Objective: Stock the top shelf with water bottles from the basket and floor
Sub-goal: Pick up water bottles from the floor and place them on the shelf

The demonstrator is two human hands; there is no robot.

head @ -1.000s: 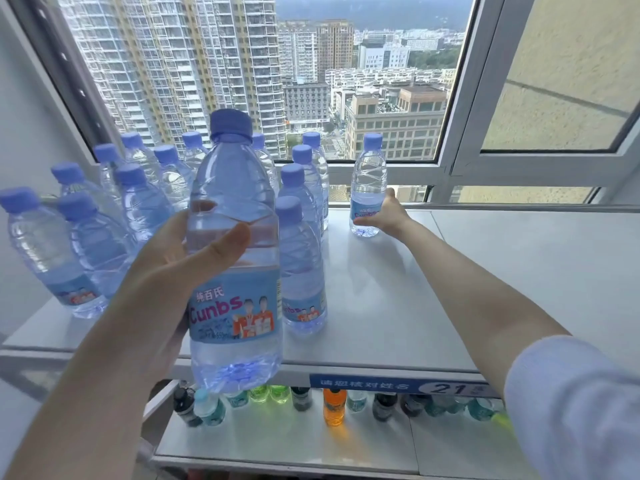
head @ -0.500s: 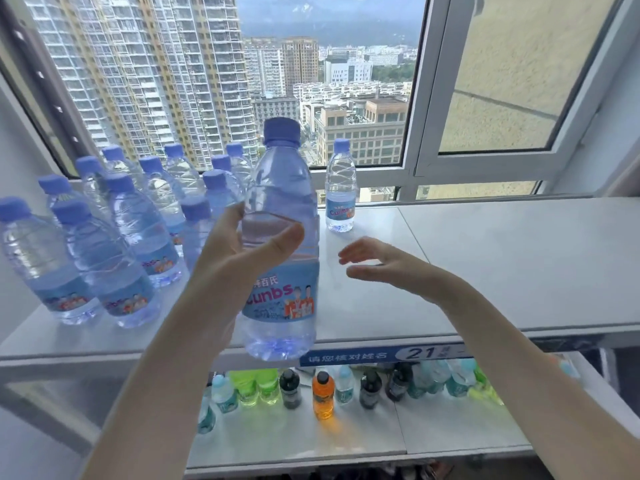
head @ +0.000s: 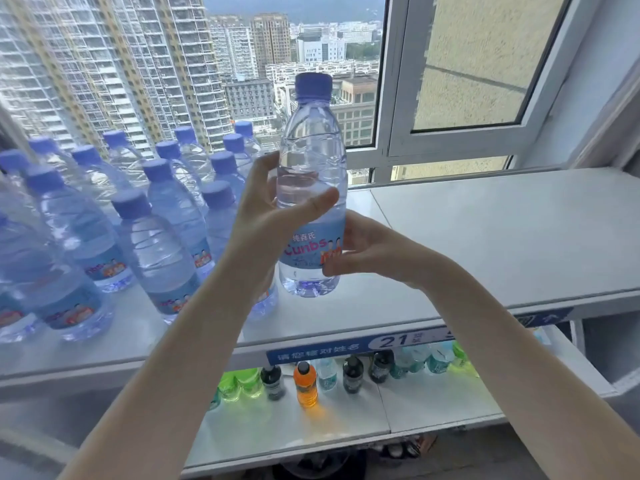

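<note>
I see both hands on one water bottle (head: pixel 312 188), held upright over the front part of the top shelf (head: pixel 485 233). My left hand (head: pixel 273 216) has its grip clamped around the clear upper half, thumb across the front just above the label, fingers curled behind. My right hand (head: pixel 370 251) is clamped on the lower half, its fingers against the right edge of the blue label. I cannot tell whether the base touches the shelf or sits just above it. The blue cap (head: pixel 313 85) is on and stands against the window (head: pixel 207 81).

To the left, a crowd of stocked bottles (head: pixel 156 244) stands upright on the same shelf, packed in rows that run back toward the glass, all with blue caps. The nearest of them is just beside my left wrist, partly hidden by it. The right part of the shelf is bare white surface.

Along the shelf's front edge runs a blue strip (head: pixel 346 348) with white characters and the number 21. Below it, a lower shelf (head: pixel 433 407) carries a row of small drinks, among them an orange bottle (head: pixel 305 384) and green bottles (head: pixel 239 384).
</note>
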